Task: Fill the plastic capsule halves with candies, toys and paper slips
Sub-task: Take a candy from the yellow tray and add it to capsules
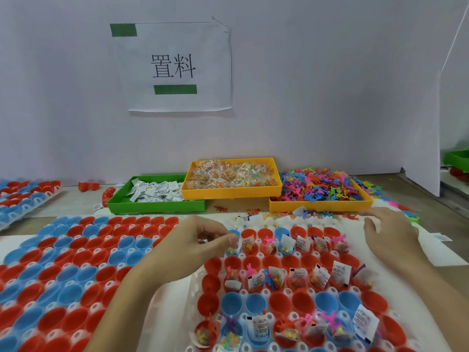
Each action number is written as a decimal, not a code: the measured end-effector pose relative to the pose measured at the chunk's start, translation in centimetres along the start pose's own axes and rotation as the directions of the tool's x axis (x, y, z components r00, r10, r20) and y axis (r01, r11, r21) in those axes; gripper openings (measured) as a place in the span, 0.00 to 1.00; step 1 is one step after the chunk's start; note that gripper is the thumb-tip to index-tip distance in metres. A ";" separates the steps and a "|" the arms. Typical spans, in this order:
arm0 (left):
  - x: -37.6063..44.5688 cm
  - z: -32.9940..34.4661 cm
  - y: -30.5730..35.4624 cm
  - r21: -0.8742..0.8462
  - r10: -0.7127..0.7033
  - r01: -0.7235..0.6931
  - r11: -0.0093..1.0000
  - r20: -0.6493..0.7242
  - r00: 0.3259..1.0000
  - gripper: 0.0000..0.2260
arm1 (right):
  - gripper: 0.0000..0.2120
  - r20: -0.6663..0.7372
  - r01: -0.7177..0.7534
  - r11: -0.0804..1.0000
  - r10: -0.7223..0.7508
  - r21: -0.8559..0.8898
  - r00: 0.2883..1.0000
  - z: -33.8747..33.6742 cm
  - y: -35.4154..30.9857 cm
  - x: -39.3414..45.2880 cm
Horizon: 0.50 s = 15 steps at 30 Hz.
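The pale tabletop (pixel 431 219) carries two white moulded holder trays side by side, and each seats rows of red and blue plastic capsule halves mouth-up, which keeps every cup steady and open for dropping things in. The left holder tray (pixel 106 307) holds only unfilled halves (pixel 76 252), while the right holder tray (pixel 175 295) has alternate rows already stuffed with a candy packet, a toy and a slip (pixel 341 271), so the work appears to run row by row from that side. Beyond them, against the white partition wall with its taped paper sign (pixel 177 67), three supply trays sit within easy reach: a green plastic tray of white paper slips (pixel 154 193), a yellow plastic tray of clear-wrapped coloured candies (pixel 231 175) propped on its neighbours' edges, and a second yellow tray heaped with small coloured rubbery toy figures (pixel 321 190), some spilled around it. The left hand (pixel 203 240) hovers over the far filled row, its grip pinched on what looks like a small paper slip or packet at a blue half (pixel 233 236). The right hand (pixel 388 232) hangs released, fingers relaxed, near the spilled toys (pixel 403 214). The upright slips crowd the filled cups and could snag a reaching finger.
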<state>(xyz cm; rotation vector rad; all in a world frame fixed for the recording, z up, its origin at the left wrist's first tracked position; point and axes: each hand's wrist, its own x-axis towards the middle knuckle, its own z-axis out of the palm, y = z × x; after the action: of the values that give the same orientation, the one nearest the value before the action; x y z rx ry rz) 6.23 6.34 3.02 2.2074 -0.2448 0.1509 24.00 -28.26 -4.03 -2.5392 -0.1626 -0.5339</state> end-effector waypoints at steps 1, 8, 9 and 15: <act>0.0 0.0 0.1 -0.005 0.014 -0.014 1.000 -0.045 0.999 0.15 | 0.14 0.050 0.017 0.998 -0.014 -0.065 0.999 0.2 0.0 0.1; 0.4 0.3 -0.1 -0.007 -0.013 0.012 1.000 -0.247 0.969 0.11 | 0.18 0.232 0.010 0.989 0.025 -0.148 0.972 0.9 0.1 0.4; 0.4 0.4 -0.2 -0.004 -0.015 0.014 1.000 -0.259 0.966 0.10 | 0.17 0.219 0.007 0.990 0.024 -0.139 0.976 0.9 0.1 0.5; 0.6 0.5 -0.1 -0.002 -0.029 0.030 1.000 -0.313 0.949 0.14 | 0.10 0.105 0.028 0.992 -0.015 -0.121 0.994 0.7 -0.2 0.3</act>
<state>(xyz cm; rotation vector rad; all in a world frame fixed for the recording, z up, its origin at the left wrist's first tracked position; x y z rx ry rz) 6.85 5.91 2.73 2.1509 -0.0339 0.4810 24.49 -27.76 -4.31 -2.6892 -0.2009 -0.4314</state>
